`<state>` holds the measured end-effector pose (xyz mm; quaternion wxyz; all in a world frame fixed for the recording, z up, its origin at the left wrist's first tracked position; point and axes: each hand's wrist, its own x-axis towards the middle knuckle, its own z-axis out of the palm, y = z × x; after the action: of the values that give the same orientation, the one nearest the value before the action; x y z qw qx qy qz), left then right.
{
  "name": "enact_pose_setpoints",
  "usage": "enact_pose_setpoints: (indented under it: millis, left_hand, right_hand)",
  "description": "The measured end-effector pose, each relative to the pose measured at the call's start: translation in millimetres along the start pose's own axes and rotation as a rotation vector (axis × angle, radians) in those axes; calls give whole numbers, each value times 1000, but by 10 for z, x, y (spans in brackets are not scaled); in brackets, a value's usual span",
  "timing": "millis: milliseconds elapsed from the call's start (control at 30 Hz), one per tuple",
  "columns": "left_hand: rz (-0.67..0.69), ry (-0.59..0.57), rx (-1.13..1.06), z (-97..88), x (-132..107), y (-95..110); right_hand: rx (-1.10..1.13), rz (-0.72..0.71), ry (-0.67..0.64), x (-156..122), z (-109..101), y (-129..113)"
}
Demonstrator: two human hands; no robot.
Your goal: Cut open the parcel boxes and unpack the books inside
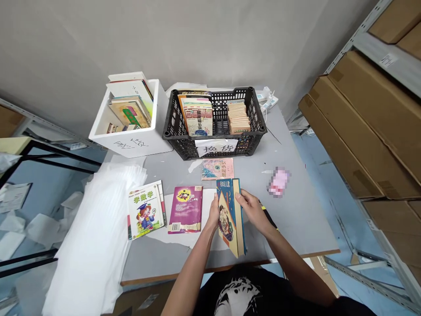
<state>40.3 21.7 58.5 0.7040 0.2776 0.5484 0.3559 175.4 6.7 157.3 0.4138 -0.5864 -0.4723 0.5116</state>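
A thick book with a blue and cream cover [227, 215] is held upright and tilted above the near part of the table, its page edges turned to the right. My left hand [213, 213] grips its left side, and my right hand [252, 210] has the thumb and fingers on its right edge. Just beyond it a pink book [217, 169] lies flat. To the left lie a purple book [186, 210] with a barcode and a white children's book [146, 209], which rests on top of another book.
A black plastic crate [215, 149] with books and a stack of small cards or booklets stands at the back, beside a white box [131, 147] of books. White foam sheets [88, 237] hang over the table's left edge. A blurred pink object [279, 181] lies right. Cardboard boxes [355, 127] fill the right shelf.
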Motion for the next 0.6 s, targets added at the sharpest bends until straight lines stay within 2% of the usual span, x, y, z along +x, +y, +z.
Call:
enact_pose_setpoints:
  millis: [133, 233, 367, 433, 500, 600]
  left_hand:
    - [-41, -16, -62, 6, -21, 28]
    - [-64, 21, -23, -23, -10, 36]
    - [-11, 59, 25, -72, 20, 28]
    - [21, 53, 26, -71, 15, 34]
    - [25, 53, 12, -44, -5, 51]
    - [-45, 88, -54, 17, -14, 74]
  right_hand:
    - [-106, -123, -53, -147, -38, -36]
    - [-176, -239, -83, -245, -85, -17]
    - [-172, -295, -118, -316, -135, 25]
    - [-164, -266, -93, -299, -123, 54]
    - [-143, -177, -26, -235, -86, 100]
    - [-52, -18, 44, -101, -36, 205]
